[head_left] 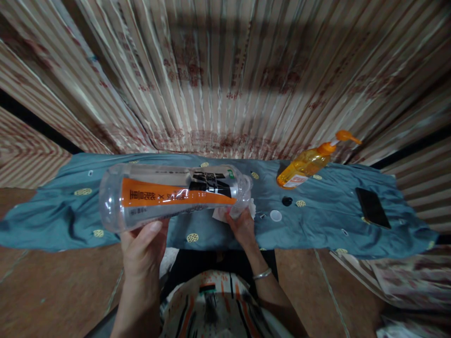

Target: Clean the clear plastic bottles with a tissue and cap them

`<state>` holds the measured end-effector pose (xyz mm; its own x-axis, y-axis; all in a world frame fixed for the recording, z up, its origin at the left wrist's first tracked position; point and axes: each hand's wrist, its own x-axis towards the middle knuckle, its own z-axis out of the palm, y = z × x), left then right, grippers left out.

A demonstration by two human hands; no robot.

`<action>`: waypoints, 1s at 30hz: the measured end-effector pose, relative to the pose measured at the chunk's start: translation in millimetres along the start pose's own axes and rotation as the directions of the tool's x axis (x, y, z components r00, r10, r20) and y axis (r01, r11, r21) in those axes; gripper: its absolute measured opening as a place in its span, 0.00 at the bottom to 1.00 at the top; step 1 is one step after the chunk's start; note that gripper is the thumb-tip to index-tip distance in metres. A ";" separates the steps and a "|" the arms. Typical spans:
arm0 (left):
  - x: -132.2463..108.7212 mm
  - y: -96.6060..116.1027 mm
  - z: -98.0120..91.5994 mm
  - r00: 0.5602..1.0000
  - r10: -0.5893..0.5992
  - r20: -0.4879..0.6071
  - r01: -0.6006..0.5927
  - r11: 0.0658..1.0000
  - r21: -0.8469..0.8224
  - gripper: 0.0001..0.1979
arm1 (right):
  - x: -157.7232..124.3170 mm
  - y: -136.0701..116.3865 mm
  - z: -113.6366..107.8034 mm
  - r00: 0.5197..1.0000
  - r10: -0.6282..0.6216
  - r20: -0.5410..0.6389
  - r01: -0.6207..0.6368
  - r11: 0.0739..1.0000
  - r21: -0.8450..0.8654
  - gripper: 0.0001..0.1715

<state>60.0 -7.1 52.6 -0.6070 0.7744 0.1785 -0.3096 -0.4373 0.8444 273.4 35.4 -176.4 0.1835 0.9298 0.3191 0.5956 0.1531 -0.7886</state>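
Observation:
A large clear plastic bottle with an orange, black and silver label lies sideways in the air above the cloth-covered table, its neck to the right. My left hand is wrapped round the underside of its base end, thumb toward me. At the neck end, my right hand has its fingers closed on a white tissue, pressed up against the bottle's neck. The fingertips of both hands are partly hidden by the bottle. A bracelet circles my right wrist.
On the blue-green cloth, right of the bottle, stand an orange pump bottle, a small black object and a white disc. A black phone lies at the far right. Striped curtains hang behind the table.

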 end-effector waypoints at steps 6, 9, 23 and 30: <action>-0.5 2.2 2.0 1.000 -0.006 -0.016 0.006 1.000 0.013 0.35 | 1.3 -3.1 -2.6 0.997 0.066 0.034 -0.067 0.997 0.033 0.42; 0.0 1.5 1.5 1.000 0.001 -0.018 0.000 1.000 0.013 0.31 | 1.1 -1.8 -1.8 0.998 0.063 0.027 -0.064 0.997 0.038 0.40; 0.5 0.3 -0.8 0.999 -0.017 -0.048 0.019 0.999 0.043 0.23 | -1.8 2.6 5.0 0.998 0.046 -0.040 -0.043 0.997 0.059 0.36; -0.9 4.3 2.9 0.997 -0.031 -0.076 0.036 0.997 0.064 0.27 | -2.4 0.0 2.5 0.999 0.021 -0.043 -0.020 0.999 0.039 0.32</action>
<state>61.3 -8.3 57.5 -0.6509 0.7506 0.1132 -0.2839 -0.3790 0.8808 271.0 34.0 -178.5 0.2298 0.9176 0.3244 0.5609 0.1476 -0.8146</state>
